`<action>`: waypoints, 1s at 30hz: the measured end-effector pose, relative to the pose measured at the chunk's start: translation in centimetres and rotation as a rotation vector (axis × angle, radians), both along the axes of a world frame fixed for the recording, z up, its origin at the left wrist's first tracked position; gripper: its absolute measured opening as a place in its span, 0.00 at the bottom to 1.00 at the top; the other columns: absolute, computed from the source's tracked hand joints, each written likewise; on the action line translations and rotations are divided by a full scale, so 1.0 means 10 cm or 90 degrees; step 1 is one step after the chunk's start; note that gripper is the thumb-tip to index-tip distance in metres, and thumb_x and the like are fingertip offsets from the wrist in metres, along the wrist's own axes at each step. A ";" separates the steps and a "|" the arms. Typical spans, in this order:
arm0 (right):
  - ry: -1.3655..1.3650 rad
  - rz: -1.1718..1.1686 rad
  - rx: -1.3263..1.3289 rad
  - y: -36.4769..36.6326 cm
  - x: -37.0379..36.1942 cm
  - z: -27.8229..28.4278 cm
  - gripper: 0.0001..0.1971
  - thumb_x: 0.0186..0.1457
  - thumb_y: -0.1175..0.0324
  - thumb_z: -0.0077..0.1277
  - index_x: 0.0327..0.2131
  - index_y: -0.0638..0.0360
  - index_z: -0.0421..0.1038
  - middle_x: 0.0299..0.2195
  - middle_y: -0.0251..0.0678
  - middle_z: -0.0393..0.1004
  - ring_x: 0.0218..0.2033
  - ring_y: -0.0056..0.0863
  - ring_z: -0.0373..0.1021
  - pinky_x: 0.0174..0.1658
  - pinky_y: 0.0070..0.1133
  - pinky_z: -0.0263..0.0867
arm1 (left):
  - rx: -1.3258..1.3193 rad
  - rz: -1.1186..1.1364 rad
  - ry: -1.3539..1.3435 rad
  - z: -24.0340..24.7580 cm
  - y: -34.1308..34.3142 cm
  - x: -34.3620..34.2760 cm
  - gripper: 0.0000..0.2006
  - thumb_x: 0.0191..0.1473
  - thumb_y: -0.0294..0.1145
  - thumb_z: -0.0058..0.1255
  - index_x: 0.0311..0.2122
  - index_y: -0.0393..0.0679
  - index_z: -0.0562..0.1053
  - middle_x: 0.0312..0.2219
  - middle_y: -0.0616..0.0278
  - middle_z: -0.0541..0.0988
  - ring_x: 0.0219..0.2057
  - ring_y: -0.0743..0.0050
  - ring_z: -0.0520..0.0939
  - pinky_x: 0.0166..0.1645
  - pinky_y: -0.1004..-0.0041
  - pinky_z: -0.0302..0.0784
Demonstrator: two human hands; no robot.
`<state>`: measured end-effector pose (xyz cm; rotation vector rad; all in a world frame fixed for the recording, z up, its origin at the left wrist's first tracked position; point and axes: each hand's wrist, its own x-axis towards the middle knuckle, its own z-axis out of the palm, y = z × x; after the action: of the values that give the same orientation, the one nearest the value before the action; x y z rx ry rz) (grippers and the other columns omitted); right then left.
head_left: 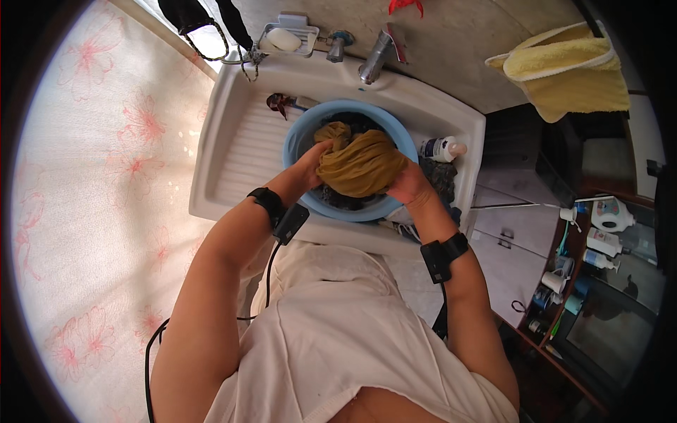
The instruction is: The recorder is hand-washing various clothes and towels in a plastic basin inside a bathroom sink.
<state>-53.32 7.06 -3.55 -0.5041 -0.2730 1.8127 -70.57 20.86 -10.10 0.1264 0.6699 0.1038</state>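
Observation:
A mustard-brown cloth garment [361,163] is bunched up over a round blue basin [290,156]. My left hand [313,166] is closed on its left side, and my right hand [407,186] grips its lower right side; some fingertips are hidden by the folds. Beneath the garment, dark wet-looking cloth [345,199] lies in the basin; how much is there I cannot tell. The basin stands in a white sink [240,151] with a ribbed left side. More dark grey cloth [440,178] is heaped beside the basin, close to my right hand.
A white bottle [442,149] lies right of the basin. A brush-like item [290,103] rests behind it. The faucet [374,62] rises at the back, near a soap dish [288,39]. A yellow towel [564,67] hangs at right; a floral curtain [113,176] borders the left.

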 end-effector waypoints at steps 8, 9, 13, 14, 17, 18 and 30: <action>-0.018 -0.351 -0.150 0.03 0.27 -0.29 0.25 0.59 0.50 0.39 0.55 0.54 0.60 0.54 0.36 0.64 0.55 0.33 0.60 0.56 0.33 0.59 | 0.036 0.070 0.023 0.38 0.02 -0.02 0.18 0.56 0.33 0.42 0.51 0.40 0.65 0.49 0.55 0.72 0.51 0.61 0.73 0.57 0.61 0.66; -0.041 -0.348 -0.232 0.03 0.27 -0.45 0.25 0.60 0.50 0.38 0.55 0.54 0.59 0.54 0.36 0.64 0.55 0.33 0.61 0.56 0.32 0.59 | 0.068 0.047 0.037 0.49 -0.03 -0.03 0.18 0.56 0.34 0.43 0.51 0.41 0.66 0.49 0.55 0.72 0.51 0.62 0.73 0.57 0.62 0.67; -0.025 -0.290 -0.283 0.00 0.05 -0.70 0.24 0.61 0.50 0.35 0.55 0.54 0.60 0.53 0.36 0.65 0.53 0.33 0.64 0.56 0.30 0.60 | 0.067 -0.034 -0.047 0.63 -0.13 -0.07 0.21 0.53 0.36 0.45 0.52 0.42 0.66 0.49 0.56 0.73 0.51 0.61 0.72 0.58 0.63 0.64; -0.022 -0.288 -0.284 0.00 -0.05 -0.71 0.24 0.61 0.50 0.35 0.55 0.54 0.60 0.53 0.36 0.65 0.53 0.33 0.64 0.56 0.30 0.60 | 0.067 -0.033 -0.042 0.65 -0.14 -0.07 0.21 0.53 0.36 0.45 0.52 0.42 0.66 0.49 0.56 0.73 0.51 0.61 0.72 0.58 0.63 0.64; -0.052 -0.266 -0.208 0.02 -0.30 -0.64 0.28 0.60 0.45 0.34 0.54 0.54 0.62 0.52 0.36 0.67 0.53 0.32 0.64 0.55 0.30 0.61 | 0.010 -0.022 -0.169 0.69 -0.20 -0.05 0.24 0.53 0.42 0.46 0.53 0.43 0.64 0.50 0.56 0.71 0.51 0.59 0.72 0.59 0.60 0.62; 0.002 -0.269 -0.182 0.02 -0.30 -0.67 0.27 0.60 0.45 0.34 0.54 0.55 0.62 0.51 0.37 0.67 0.52 0.32 0.65 0.54 0.30 0.62 | -0.005 -0.024 -0.148 0.68 -0.21 -0.02 0.24 0.54 0.44 0.45 0.53 0.43 0.65 0.50 0.56 0.71 0.51 0.60 0.72 0.59 0.61 0.62; -0.028 -0.306 -0.271 0.17 -0.07 -0.77 0.26 0.57 0.48 0.44 0.48 0.60 0.67 0.45 0.39 0.71 0.46 0.35 0.69 0.49 0.31 0.66 | 0.113 -0.113 0.107 0.11 -0.12 -0.07 0.24 0.57 0.45 0.44 0.55 0.43 0.63 0.49 0.53 0.71 0.48 0.63 0.75 0.55 0.66 0.69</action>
<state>-54.00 8.80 -11.23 -0.8304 0.2017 1.3842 -71.24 19.66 -9.01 0.3672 0.8142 -0.0188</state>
